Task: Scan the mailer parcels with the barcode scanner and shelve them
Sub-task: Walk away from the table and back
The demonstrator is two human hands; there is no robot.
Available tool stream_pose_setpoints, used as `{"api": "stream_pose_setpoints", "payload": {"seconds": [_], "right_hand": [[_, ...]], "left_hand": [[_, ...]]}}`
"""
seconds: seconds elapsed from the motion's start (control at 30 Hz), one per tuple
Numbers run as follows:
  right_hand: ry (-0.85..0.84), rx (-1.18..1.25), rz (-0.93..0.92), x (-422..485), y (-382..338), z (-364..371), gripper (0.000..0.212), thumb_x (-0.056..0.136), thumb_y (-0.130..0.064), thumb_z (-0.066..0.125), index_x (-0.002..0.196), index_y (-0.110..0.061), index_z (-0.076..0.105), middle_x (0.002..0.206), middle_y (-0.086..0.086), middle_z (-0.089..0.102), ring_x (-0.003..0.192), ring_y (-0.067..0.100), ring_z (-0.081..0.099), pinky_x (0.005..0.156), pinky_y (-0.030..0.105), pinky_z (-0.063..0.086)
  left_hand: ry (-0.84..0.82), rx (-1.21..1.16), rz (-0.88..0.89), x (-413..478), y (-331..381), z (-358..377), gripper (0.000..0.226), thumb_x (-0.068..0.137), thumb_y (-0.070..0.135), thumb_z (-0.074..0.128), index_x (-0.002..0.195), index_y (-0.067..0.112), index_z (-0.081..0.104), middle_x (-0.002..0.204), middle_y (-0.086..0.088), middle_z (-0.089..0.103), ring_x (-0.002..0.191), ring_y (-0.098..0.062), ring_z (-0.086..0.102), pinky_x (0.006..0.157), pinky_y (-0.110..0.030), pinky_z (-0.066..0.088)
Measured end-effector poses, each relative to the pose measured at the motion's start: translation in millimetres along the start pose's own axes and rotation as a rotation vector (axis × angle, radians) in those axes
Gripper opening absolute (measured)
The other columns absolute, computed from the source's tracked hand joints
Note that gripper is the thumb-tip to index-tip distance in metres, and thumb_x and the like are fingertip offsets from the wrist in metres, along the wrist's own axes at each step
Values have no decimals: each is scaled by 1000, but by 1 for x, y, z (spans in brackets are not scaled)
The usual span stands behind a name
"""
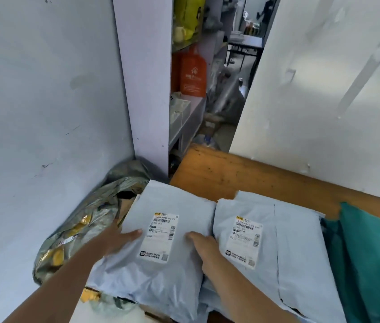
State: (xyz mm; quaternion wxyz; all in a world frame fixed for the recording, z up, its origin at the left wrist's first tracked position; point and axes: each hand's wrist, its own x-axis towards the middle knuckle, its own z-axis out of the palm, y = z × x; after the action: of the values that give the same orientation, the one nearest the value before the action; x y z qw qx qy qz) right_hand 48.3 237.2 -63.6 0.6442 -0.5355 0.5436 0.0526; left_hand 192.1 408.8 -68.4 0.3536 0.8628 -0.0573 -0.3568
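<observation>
1. Head view, looking down at the left grey mailer [161,271], flat and label-up at the left end of the wooden table [231,176], with its left part seemingly past the table end and above a crumpled foil bag [79,229] in the corner.
2. Left hand [119,238]: grasping the left edge of this mailer, thumb on top just beside the label [158,238], fingers underneath and hidden.
3. Right hand [205,252]: grasping the right edge, thumb on top, fingers pushed down into the seam against the right grey mailer [277,241] and hidden there.
4. Further right, a teal mailer [359,252], touching the right grey one.
5. No barcode scanner anywhere in sight, so impossible to say whether this parcel is already scanned. Probably a lift, either toward the scanner or toward the shelves [184,117] behind.
6. Possible troubles from here:
   - May slip or sag out of the two-edge hold, because of smooth film and soft content, and drop beside the foil bag.
   - May drag the right grey mailer along, if the hidden right fingers catch under it.
   - May crease the label by squeezing the bag, making the barcode hard to read.
   - May reach the shelf unscanned.
</observation>
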Motion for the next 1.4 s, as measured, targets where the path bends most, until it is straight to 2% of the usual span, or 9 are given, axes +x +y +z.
{"api": "stream_pose_setpoints", "payload": {"seconds": [0.17, 0.37, 0.5, 0.67, 0.77, 1.03, 1.17, 1.3, 1.4], "right_hand": [[124, 18, 11, 5, 2, 2, 27, 78, -30, 69, 83, -11, 51, 78, -2, 49, 72, 15, 48, 74, 27, 39], [283, 114, 10, 3, 9, 23, 33, 60, -40, 72, 78, -13, 62, 81, -1, 62, 79, 18, 58, 78, 30, 47], [247, 290, 102, -3, 14, 31, 70, 39, -43, 78, 99, -9, 69, 112, 10, 66, 101, 25, 61, 95, 38, 50], [264, 323, 107, -24, 11, 29, 49, 59, -40, 85, 95, -11, 70, 121, 17, 66, 112, 35, 61, 102, 40, 47], [231, 366, 150, -29, 20, 34, 65, 50, -41, 91, 101, -12, 62, 107, 7, 67, 97, 24, 64, 89, 36, 52], [121, 625, 11, -27, 3, 59, 22, 74, -16, 79, 92, -8, 71, 92, 14, 75, 87, 29, 68, 81, 39, 55], [116, 665, -142, -32, -47, 52, 38, 70, -19, 83, 105, -10, 70, 100, 11, 75, 92, 28, 69, 74, 36, 56], [174, 706, -370, -60, -118, 19, 69, 53, -26, 89, 117, -14, 65, 107, 8, 74, 99, 29, 70, 78, 39, 58], [251, 710, -525, -101, -159, -23, 59, 62, -23, 87, 116, -11, 66, 105, 9, 75, 93, 28, 72, 70, 34, 59]], "left_hand": [[-282, -324, -31, 41, -29, 1, 92, 25, 55, 92, 104, 15, 67, 102, -7, 75, 98, -26, 69, 95, -42, 50], [-570, -370, -132, 70, -32, -18, 87, 35, 36, 96, 112, 6, 68, 106, -12, 73, 101, -31, 68, 97, -46, 49], [-651, -386, -129, 79, -29, -25, 82, 37, 28, 92, 110, 1, 68, 108, -18, 71, 103, -35, 67, 100, -46, 47], [-659, -370, -80, 86, -24, -31, 67, 48, 24, 87, 108, 0, 69, 102, -19, 73, 97, -35, 69, 85, -38, 53], [-635, -368, -81, 96, -18, -40, 74, 41, 31, 85, 107, 2, 69, 99, -20, 73, 95, -37, 68, 85, -41, 54], [-558, -351, 106, 100, 24, -69, 72, 44, 21, 84, 111, 7, 64, 95, -15, 74, 89, -34, 70, 74, -39, 55], [-518, -334, 306, 102, 100, -102, 64, 60, 11, 82, 120, 3, 60, 103, -16, 71, 90, -33, 67, 81, -43, 53], [-535, -332, 576, 74, 196, -132, 85, 39, 26, 83, 119, 11, 61, 102, -11, 71, 91, -29, 67, 82, -39, 53], [-584, -388, 732, 40, 262, -134, 80, 40, 24, 83, 116, 17, 60, 100, -5, 70, 90, -25, 67, 81, -37, 53]]}}
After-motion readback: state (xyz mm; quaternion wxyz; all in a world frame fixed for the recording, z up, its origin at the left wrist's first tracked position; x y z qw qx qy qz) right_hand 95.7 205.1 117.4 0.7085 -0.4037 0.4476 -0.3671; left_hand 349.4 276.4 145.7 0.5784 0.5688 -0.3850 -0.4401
